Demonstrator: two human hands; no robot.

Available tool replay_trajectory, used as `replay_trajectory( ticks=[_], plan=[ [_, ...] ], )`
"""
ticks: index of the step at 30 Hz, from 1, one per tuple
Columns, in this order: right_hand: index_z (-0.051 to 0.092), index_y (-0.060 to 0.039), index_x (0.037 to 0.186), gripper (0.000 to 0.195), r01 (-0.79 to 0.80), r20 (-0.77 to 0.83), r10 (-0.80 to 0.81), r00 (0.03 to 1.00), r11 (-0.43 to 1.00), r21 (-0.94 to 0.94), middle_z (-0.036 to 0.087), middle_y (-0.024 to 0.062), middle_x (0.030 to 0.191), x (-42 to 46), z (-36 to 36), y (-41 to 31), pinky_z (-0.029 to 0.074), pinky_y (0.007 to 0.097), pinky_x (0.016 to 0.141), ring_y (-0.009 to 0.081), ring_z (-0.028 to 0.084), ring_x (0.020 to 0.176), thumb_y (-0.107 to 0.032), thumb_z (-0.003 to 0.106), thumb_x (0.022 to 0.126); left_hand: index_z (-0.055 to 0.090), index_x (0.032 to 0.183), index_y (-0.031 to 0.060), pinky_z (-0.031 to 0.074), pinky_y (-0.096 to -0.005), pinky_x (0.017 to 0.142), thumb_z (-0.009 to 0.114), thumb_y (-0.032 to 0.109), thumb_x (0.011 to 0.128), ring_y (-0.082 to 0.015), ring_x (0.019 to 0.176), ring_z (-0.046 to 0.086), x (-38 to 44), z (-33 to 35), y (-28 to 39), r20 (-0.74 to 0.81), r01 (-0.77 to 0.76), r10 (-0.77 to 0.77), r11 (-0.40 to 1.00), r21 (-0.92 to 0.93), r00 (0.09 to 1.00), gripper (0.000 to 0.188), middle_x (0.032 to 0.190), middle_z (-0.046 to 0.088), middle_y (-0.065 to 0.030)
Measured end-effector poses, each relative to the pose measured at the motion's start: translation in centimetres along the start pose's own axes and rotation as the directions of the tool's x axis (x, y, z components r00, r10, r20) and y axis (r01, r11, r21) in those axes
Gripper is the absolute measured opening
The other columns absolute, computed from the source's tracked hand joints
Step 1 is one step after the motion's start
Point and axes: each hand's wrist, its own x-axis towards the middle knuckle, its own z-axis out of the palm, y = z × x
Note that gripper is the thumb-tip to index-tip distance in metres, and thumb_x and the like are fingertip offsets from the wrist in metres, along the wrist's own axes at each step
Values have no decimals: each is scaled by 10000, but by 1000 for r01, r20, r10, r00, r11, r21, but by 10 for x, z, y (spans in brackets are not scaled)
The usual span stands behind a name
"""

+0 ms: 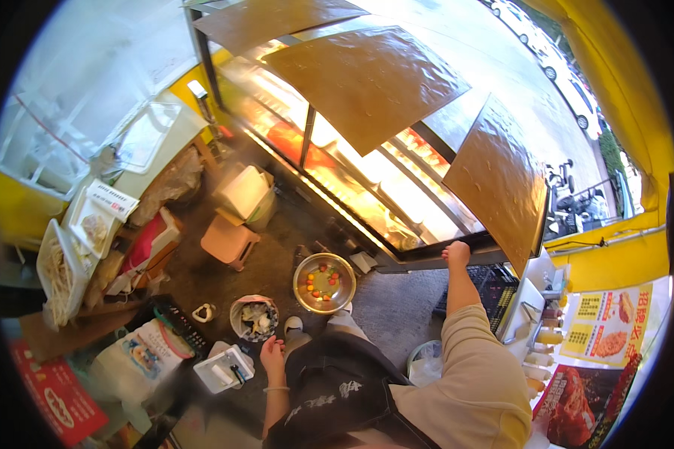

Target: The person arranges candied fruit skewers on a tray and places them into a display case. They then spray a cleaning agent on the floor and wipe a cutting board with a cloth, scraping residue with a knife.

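Note:
My right hand (456,255) is at the near corner of a lit glass display case (348,191), its fingers curled against the dark lower frame. Whether it grips the frame cannot be told. Down by my side hangs my left hand (273,354), fingers loosely bent and apart, holding nothing. Just beyond it stands a lined waste bin (254,319) with crumpled refuse inside. A steel bowl (324,283) with several small red and yellow fruits or vegetables and some liquid sits in front of my feet. Brown sheets (370,84) lie over the top of the case.
An orange plastic stool (229,241) stands left of the bowl, with a cardboard box (244,191) behind it. Black crates (486,292) are below my right arm. Sauce bottles (539,359) line the right counter. A white plastic tub (224,369) lies left of my left hand.

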Motion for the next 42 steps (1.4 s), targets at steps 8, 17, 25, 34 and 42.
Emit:
replay_trajectory(
  ticks=[8, 17, 25, 34, 42],
  plan=[
    [542, -21, 798, 230, -127, -131, 122, 984, 991, -32, 623, 131, 693, -20, -3, 16, 451, 319, 427, 223, 579, 517, -172, 411, 912, 591, 1092, -28, 487, -249, 642, 568, 72, 882, -138, 726, 616, -40, -30, 21, 74, -321, 316, 944, 69, 946, 234, 890, 666, -81],
    [643, 27, 677, 359, 448, 467, -201, 861, 732, -513, 613, 115, 557, -289, 18, 102, 479, 294, 482, 190, 589, 462, -273, 571, 860, 631, 871, -8, 470, -304, 588, 610, 132, 853, -172, 596, 595, -98, -70, 74, 50, -245, 242, 918, 311, 969, 143, 645, 622, -77],
    [659, -10, 656, 240, 728, 841, -249, 481, 647, -225, 642, 92, 637, -388, 38, 132, 471, 278, 576, 166, 607, 609, 25, 428, 712, 650, 646, 26, 502, -354, 644, 552, 131, 778, -260, 687, 647, -124, -103, 28, -178, -468, 518, 845, 258, 837, 195, 673, 655, -118],
    [633, -54, 679, 235, 875, 991, 100, 90, 468, -127, 478, 30, 497, -319, 42, 141, 351, 296, 355, 145, 460, 406, -227, 590, 832, 602, 700, 8, 465, -317, 569, 485, 97, 789, -188, 596, 594, -251, -132, -144, -494, -428, 471, 880, 205, 731, 172, 640, 620, -104],
    [641, -23, 764, 302, 978, 918, 382, -108, 207, 29, 599, 137, 683, -414, 74, 206, 460, 398, 543, 264, 589, 606, -309, 564, 825, 650, 692, 8, 458, -379, 594, 549, 354, 826, -232, 586, 600, -410, -253, -223, -842, -67, -160, 972, -226, 515, 384, 628, 627, -127]
  ],
)
